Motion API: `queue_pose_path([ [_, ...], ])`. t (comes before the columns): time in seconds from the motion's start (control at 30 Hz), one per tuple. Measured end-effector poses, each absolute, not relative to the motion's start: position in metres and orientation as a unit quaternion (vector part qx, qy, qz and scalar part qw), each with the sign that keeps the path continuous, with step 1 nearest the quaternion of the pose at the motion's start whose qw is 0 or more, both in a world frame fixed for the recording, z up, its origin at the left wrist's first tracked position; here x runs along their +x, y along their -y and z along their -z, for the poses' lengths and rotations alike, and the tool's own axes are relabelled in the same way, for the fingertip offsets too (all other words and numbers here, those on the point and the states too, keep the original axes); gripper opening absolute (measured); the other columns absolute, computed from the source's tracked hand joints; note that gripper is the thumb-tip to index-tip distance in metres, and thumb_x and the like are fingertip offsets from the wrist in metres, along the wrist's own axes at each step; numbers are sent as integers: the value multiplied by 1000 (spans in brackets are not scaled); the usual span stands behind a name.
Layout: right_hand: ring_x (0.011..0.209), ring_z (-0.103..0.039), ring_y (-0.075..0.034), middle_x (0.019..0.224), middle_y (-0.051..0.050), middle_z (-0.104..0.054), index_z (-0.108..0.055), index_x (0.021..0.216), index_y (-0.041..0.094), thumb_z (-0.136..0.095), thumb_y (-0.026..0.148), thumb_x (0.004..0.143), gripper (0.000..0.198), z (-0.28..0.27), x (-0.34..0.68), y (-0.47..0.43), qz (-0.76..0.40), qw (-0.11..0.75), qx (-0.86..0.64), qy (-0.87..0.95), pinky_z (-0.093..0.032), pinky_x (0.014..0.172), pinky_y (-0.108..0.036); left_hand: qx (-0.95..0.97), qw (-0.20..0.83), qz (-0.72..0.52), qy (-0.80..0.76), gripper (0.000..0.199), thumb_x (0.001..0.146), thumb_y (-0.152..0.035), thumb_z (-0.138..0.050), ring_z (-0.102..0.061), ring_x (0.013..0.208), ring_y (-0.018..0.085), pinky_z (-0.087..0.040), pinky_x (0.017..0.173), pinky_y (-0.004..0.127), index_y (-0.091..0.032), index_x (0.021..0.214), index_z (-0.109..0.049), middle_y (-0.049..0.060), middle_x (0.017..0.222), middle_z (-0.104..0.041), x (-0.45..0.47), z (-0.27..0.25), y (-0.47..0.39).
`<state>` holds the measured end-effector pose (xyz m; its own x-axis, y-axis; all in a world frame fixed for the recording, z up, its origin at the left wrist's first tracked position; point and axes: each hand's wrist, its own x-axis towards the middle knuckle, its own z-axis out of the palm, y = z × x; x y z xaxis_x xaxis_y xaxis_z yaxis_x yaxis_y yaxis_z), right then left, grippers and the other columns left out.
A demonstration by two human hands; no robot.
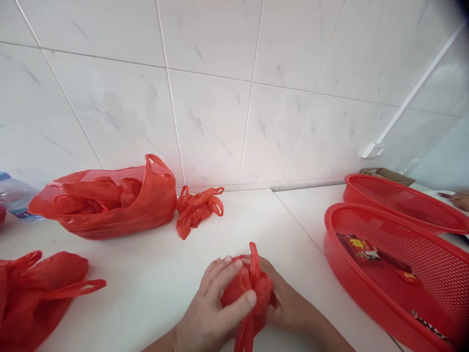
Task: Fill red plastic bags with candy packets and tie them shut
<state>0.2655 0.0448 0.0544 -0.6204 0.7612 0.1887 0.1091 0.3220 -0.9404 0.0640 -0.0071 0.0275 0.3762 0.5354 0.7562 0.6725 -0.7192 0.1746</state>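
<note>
Near the front of the white table, a small filled red plastic bag (262,293) with gathered handles sits between both my hands. My left hand (216,303) is wrapped round its left side, with the thumb laid across the front. Behind and to the right, my right hand (280,293) cups the other side; its fingers are partly hidden by the bag. What is inside the bag cannot be made out. Beyond my hands lies a crumpled red plastic bag (200,210).
A large open red bag (120,220) stuffed with red bags stands back left, beside a plastic bottle (22,195). Another red bag (40,298) lies front left. To the right are a red basket (331,234) holding snack packets (361,247) and a second basket (351,183). Another person's hand (460,200) shows far right.
</note>
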Motion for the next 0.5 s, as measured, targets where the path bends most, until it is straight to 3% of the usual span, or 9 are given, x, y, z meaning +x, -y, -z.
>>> queue_pose_path([
  [0.07, 131, -37, -28, 141, -10, -42, -45, 135, 25, -60, 49, 79, 63, -60, 276, -47, -572, 307, -238, 723, -31, 107, -44, -834, 137, 415, 336, 46, 81, -23, -65, -39, 131, 28, -35, 107, 49, -37, 123, -54, 7, 136, -48, 65, -31, 11],
  [0.17, 134, -32, -29, 142, -9, -41, -50, 131, 25, -52, 61, 80, 62, -58, 283, -51, -612, 334, -236, 677, -27, 109, -45, -846, 173, 409, 296, 28, 83, -30, -65, -41, 130, 20, -31, 111, 41, -40, 109, -64, -2, 125, -60, 73, -36, 13],
  [0.27, 132, -36, -28, 136, -7, -49, -63, 113, 26, -55, 51, 84, 40, -48, 278, -50, -600, 344, -294, 659, -29, 109, -42, -851, 194, 393, 290, 23, 85, -34, -64, -42, 129, 13, -25, 115, 35, -40, 107, -66, -9, 120, -65, 82, -33, 9],
  [0.37, 117, -51, -26, 118, -7, -61, -68, 84, 22, -54, 44, 86, 27, -41, 272, -46, -614, 350, -342, 619, -41, 100, -38, -845, 212, 384, 306, 22, 91, -39, -53, -34, 135, 12, -19, 117, 34, -33, 108, -66, -10, 125, -63, 83, -24, 3],
  [0.5, 88, -62, -22, 90, -4, -67, -65, 85, 23, -57, 51, 81, 30, -28, 275, -52, -555, 340, -445, 615, -52, 79, -29, -854, 247, 369, 271, 31, 96, -37, -40, -13, 144, 13, -9, 119, 40, -30, 109, -66, -18, 138, -48, 77, -8, 0],
])
